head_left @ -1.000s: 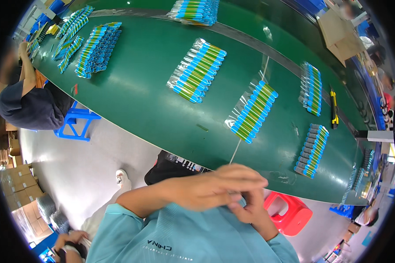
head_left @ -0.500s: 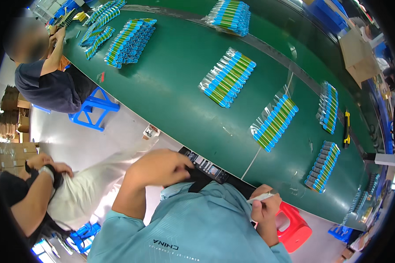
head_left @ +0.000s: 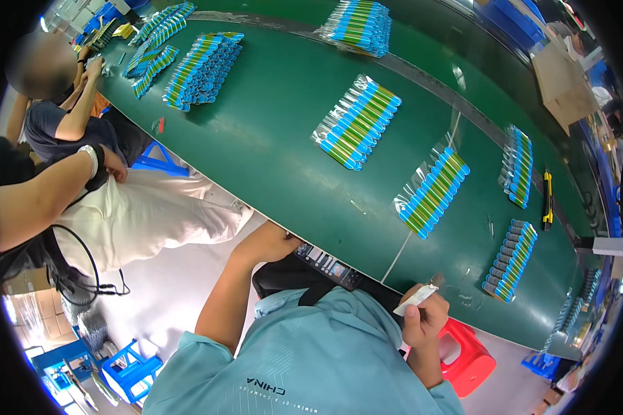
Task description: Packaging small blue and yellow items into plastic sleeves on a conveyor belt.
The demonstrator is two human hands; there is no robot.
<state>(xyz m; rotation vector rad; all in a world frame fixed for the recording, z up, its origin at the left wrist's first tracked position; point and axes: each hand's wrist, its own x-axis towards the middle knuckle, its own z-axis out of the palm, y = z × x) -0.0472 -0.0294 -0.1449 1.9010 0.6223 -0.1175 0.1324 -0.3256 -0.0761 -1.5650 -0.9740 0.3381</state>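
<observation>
My right hand [head_left: 426, 319] is closed around a white strip [head_left: 417, 299] with a small dark greyish tip, held just off the table's near edge. My left hand [head_left: 271, 243] is at that edge, beside the upper left end of a phone-like device [head_left: 327, 263] with a lit screen. The fingers of my left hand are mostly hidden, so I cannot tell whether they grip anything. On the green table [head_left: 277, 176] lie blue and green battery-like packs in clear film: a middle pack [head_left: 360, 124], a nearer pack [head_left: 434, 194], and a grey-sided pack [head_left: 510, 261] at right.
A yellow and black cutter knife [head_left: 547, 200] lies by another pack [head_left: 518, 168] at right. Heaped packs [head_left: 202, 69] are at far left. A red stool [head_left: 467, 356] stands beside me. A person in white trousers [head_left: 156, 211] and another seated person [head_left: 73, 131] are on the left.
My left hand has moved forward from above the device to the table edge. My right hand has risen slightly with the white strip. The person in white trousers has moved forward toward the table.
</observation>
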